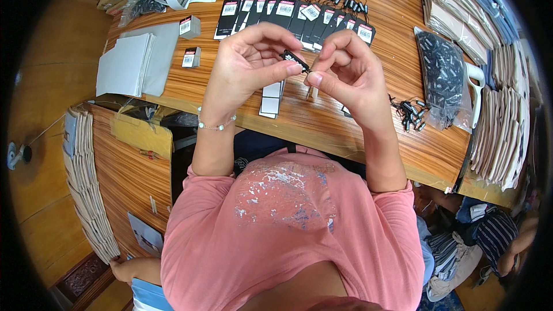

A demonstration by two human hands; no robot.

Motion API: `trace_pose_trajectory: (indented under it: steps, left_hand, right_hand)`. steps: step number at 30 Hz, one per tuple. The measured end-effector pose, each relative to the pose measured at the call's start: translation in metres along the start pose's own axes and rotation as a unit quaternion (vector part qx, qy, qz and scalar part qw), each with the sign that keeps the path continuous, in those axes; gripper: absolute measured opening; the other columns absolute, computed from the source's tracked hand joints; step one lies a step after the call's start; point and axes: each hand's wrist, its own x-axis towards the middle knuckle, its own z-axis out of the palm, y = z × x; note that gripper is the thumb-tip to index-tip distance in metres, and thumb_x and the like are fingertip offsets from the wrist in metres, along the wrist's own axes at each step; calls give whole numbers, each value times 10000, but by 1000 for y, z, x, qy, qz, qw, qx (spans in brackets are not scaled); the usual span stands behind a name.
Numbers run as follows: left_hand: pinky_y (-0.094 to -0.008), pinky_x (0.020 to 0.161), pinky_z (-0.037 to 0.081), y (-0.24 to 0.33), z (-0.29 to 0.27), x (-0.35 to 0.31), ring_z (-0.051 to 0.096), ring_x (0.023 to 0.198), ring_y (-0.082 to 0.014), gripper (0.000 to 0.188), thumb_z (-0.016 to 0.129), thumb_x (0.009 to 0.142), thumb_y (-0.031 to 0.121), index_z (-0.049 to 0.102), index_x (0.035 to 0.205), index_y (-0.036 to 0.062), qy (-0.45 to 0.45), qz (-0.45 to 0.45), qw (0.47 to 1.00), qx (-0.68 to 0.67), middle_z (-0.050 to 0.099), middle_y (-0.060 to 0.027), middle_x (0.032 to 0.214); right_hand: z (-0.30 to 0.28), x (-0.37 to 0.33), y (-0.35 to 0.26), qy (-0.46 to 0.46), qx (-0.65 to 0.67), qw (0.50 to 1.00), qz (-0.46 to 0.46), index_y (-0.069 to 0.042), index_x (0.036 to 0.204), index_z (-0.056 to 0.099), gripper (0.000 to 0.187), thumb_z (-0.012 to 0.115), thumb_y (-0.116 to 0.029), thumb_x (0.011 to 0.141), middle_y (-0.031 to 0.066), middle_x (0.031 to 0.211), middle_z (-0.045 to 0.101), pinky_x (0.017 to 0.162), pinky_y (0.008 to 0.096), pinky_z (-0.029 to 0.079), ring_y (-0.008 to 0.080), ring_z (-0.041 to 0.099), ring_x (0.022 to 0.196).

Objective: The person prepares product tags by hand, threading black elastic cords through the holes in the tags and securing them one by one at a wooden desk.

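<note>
Slanting between fingers (276,73), small black piece (295,60), white-marked, right end unclear

Bright Table, Blackened Corners

Soft, bright light is washing the table (190,91), seemingly falling from above, and shadow is pooling darkly beneath its front edge. Glints are popping off the bag's (440,78) plastic! Over left, the floor (57,57) is looking dimmer. Left hand (242,63) and right hand (360,80) are showing fairly crisply, while fisheye distortion is bowing the table edge, detail is softening outward, and black is swallowing every corner.
</note>
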Motion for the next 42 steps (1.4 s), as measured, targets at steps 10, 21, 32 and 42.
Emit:
trace_pose_trajectory:
  steps: [10,21,32,42]
  left_hand:
    - [-216,667,501,7,0,0,596,753,-109,162,668,695,-56,623,850,-49,-41,-29,998,44,627,-86,848]
    - [-216,676,486,-15,5,-1,587,762,-108,168,681,697,-21,621,853,-44,-55,1,994,-91,630,-91,843]
    - [-222,683,491,-17,15,-1,591,769,-119,172,687,687,-23,622,846,-35,-61,12,987,-151,632,-103,879]
    - [-214,668,497,-18,22,-2,587,746,-110,176,682,707,-9,607,861,-48,-70,4,985,-157,622,-96,853]
  right_hand:
    - [-2,-4,-2,-11,14,999,28,-45,877,458,237,632,25,732,-6,704,536,609,173,386,41,510,679]
    - [1,-10,-2,-6,57,998,-13,-23,918,466,229,619,29,756,35,782,546,681,205,439,83,546,744]
    - [-6,-12,15,-7,9,990,-143,12,882,536,163,628,36,749,58,844,548,778,249,410,131,527,829]
    - [-5,-16,15,5,50,989,-138,21,887,553,156,627,37,751,74,850,561,741,259,431,149,548,797]
